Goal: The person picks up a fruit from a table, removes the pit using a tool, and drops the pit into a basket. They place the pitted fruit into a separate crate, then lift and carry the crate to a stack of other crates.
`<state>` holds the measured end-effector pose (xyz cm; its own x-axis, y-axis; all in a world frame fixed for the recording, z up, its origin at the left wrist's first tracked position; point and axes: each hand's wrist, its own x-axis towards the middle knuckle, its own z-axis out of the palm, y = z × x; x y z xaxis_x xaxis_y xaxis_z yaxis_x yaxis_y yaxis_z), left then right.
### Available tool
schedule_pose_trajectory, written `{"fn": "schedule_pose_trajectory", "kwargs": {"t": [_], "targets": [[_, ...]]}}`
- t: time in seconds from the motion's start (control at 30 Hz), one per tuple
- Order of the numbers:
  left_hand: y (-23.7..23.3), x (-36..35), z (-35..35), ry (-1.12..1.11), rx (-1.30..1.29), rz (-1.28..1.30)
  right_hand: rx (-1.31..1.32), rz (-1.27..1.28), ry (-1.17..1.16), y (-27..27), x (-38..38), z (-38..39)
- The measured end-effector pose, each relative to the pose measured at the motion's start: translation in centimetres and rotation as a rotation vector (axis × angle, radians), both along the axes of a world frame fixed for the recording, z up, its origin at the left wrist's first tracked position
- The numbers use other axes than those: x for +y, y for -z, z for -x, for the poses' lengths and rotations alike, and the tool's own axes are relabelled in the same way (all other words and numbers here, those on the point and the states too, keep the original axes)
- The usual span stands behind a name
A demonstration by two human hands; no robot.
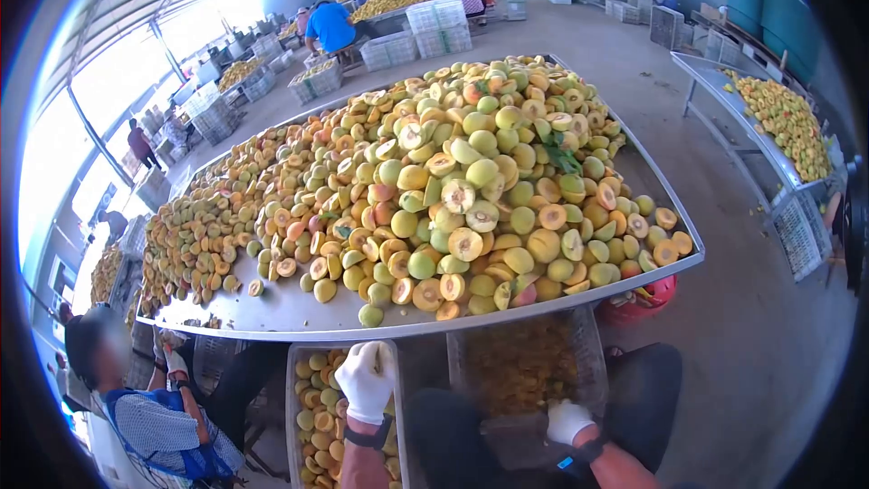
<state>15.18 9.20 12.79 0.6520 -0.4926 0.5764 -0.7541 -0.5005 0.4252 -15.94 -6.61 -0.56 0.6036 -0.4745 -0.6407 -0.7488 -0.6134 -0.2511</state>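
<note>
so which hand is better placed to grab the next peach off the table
Probably left. The left hand is raised just below the table edge, nearest the loose peach; the right hand sits lower, beside the crate.

On my feed I logged the left hand (365, 380) in a white fabric glove, with a black strap (369, 437) round the wrist. The right hand (568, 421) wore the same glove, plus a black wristband with a blue patch (568, 462). Dark trousers (647, 389) covered both legs.
</note>
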Motion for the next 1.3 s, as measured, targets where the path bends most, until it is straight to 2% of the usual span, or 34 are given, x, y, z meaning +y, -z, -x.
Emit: {"fn": "schedule_pose_trajectory", "kwargs": {"t": [0.07, 0.1, 0.17, 0.2, 0.27, 0.4, 0.47, 0.6, 0.7, 0.77, 0.8, 0.87, 0.93, 1.0, 1.07, 1.13, 1.17, 1.27, 1.3], "targets": [[-1.3, -3.1, 0.1, 0.112, 0.006, -0.048, -0.011, -0.009, -0.024, -1.0, -0.2, -0.2], [-0.8, -4.9, -0.9, 0.189, -0.088, -0.074, -0.072, 0.025, 0.053, -0.5, 0.2, 0.0], [0.1, -7.9, -2.5, 0.190, -0.018, -0.333, -0.211, 0.079, 0.199, 1.5, 0.9, 0.8], [0.3, -9.1, -3.1, 0.188, -0.025, -0.330, -0.218, 0.083, 0.197, 1.7, 0.9, 1.2], [0.6, -11.2, -3.9, 0.141, 0.059, -0.691, -0.076, 0.036, 0.016, 1.7, 0.8, 1.8], [1.0, -13.0, -4.1, 0.115, 0.098, -0.777, -0.097, -0.011, 0.081, -1.7, 0.6, 1.5], [1.0, -13.1, -3.5, 0.027, 0.135, -0.768, -0.089, -0.025, 0.086, -1.7, 0.5, 1.6], [1.4, -13.1, -4.0, -0.107, 0.409, -0.659, -0.072, -0.013, 0.030, -1.5, 0.6, 2.1], [1.0, -13.3, -3.2, -0.164, 0.419, -0.624, -0.119, -0.011, 0.051, -1.1, 0.7, 2.4], [1.7, -13.4, -2.8, -0.227, 0.441, -0.663, -0.331, 0.078, 0.184, -1.0, 0.8, 2.3], [2.7, -13.5, -2.8, -0.213, 0.409, -0.613, -0.328, 0.066, 0.175, -0.9, 0.7, 2.3], [3.2, -13.8, -3.0, -0.215, 0.403, -0.586, -0.120, 0.048, 0.041, -0.8, 0.4, 2.8], [4.5, -13.9, -3.8, -0.210, 0.364, -0.540, -0.128, 0.052, 0.027, -0.9, 0.7, 2.8], [4.6, -13.5, -4.5, -0.159, 0.381, -0.436, -0.263, 0.029, 0.117, -0.6, 0.5, 3.0], [4.1, -12.7, -4.7, -0.122, 0.367, -0.223, -0.482, 0.103, 0.186, 1.3, 0.2, 3.3], [1.6, -11.2, -4.7, -0.073, 0.535, -0.094, -0.632, 0.146, 0.238, 0.1, -0.3, 3.4], [0.2, -9.9, -4.4, 0.025, 0.787, 0.056, -0.728, 0.158, 0.254, 2.0, -0.5, 3.8], [-4.8, -6.7, 0.1, 0.325, 1.546, 0.555, -0.791, -0.046, 0.287, -1.8, -0.8, 3.0], [-5.9, -5.8, 2.6, 0.389, 1.659, 0.637, -0.896, -0.100, 0.303, -3.4, -0.4, 2.7]]}}
